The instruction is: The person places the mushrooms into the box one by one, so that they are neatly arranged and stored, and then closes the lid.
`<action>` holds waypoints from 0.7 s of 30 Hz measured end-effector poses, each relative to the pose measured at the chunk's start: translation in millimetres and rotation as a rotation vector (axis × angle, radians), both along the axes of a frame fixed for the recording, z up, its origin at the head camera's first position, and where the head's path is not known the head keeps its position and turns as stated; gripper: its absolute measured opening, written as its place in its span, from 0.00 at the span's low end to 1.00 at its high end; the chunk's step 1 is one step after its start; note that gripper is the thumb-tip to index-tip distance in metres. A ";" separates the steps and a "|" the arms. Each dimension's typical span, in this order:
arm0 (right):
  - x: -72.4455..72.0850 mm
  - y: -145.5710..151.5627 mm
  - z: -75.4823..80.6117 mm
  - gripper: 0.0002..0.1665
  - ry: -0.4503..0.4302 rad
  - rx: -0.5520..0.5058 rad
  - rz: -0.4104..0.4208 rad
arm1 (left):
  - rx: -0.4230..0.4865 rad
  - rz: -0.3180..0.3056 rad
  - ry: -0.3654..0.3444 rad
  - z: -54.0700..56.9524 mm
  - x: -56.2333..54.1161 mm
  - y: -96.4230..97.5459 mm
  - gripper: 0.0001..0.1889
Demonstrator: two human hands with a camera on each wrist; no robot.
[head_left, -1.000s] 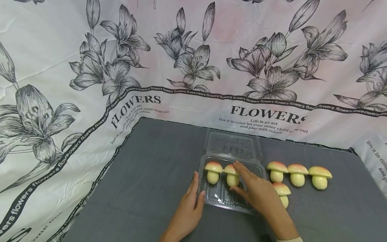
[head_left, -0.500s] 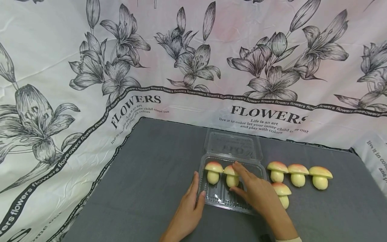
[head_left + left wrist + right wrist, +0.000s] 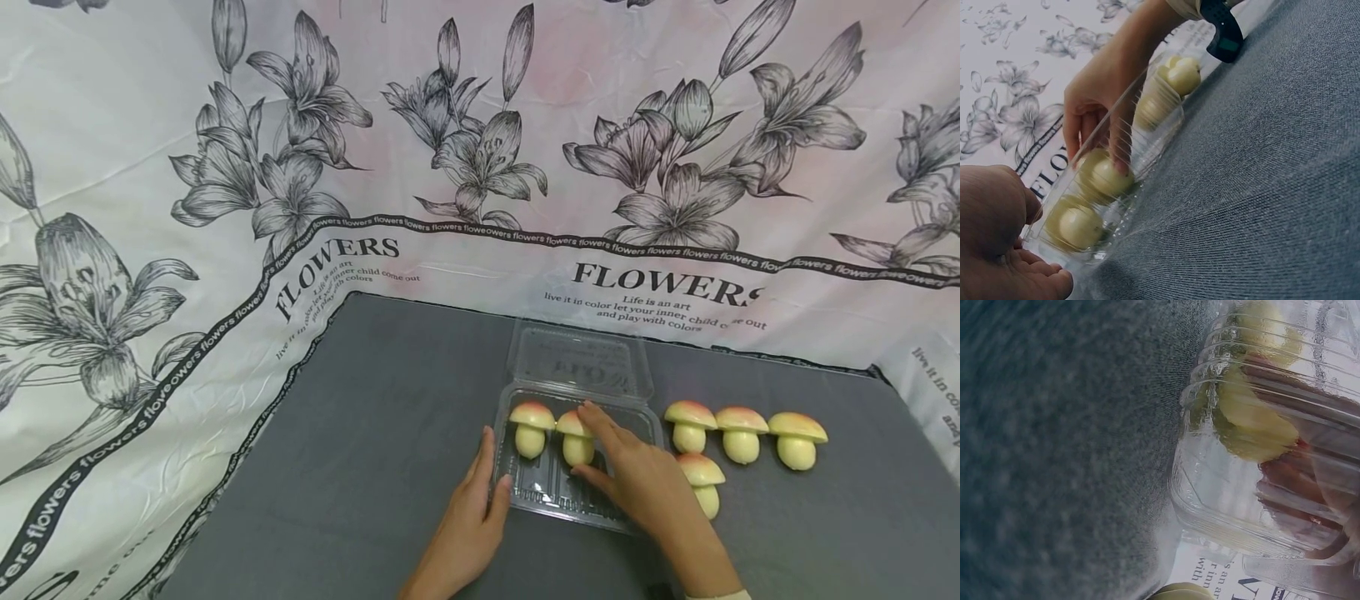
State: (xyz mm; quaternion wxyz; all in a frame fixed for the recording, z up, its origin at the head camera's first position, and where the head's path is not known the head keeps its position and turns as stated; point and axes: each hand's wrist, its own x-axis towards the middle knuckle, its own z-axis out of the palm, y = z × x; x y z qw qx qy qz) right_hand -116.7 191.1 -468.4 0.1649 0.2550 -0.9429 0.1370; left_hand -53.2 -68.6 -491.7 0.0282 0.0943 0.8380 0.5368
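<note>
A clear plastic clamshell box lies on the table with its lid folded back. Inside are two mushroom-shaped pieces with yellow stems and reddish caps: the left mushroom and a second mushroom. My right hand reaches into the box and holds the second mushroom between thumb and fingers; in the right wrist view the mushroom shows through the box wall. My left hand rests against the box's left side, fingers fairly straight. In the left wrist view, the left hand is beside the box's end.
Right of the box, three mushrooms stand in a row, among them the rightmost mushroom. Another mushroom is in front of them, partly hidden by my right arm. A flower-printed cloth rises behind the grey tabletop.
Hardly anything differs. Both hands keep their places at the box, with the right hand still on the second mushroom; the head view has shifted very slightly.
</note>
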 end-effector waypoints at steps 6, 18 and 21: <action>1.0 -0.4 2.1 0.51 -0.004 -0.001 -0.002 | 0.014 -0.005 -0.010 1.5 0.0 -0.2 0.37; 3.1 0.2 8.0 0.52 -0.022 -0.007 -0.001 | 0.048 -0.032 -0.025 3.3 -0.1 -0.7 0.37; 6.0 1.3 12.2 0.53 -0.051 -0.012 -0.028 | 0.050 -0.027 -0.021 3.1 0.1 -1.1 0.37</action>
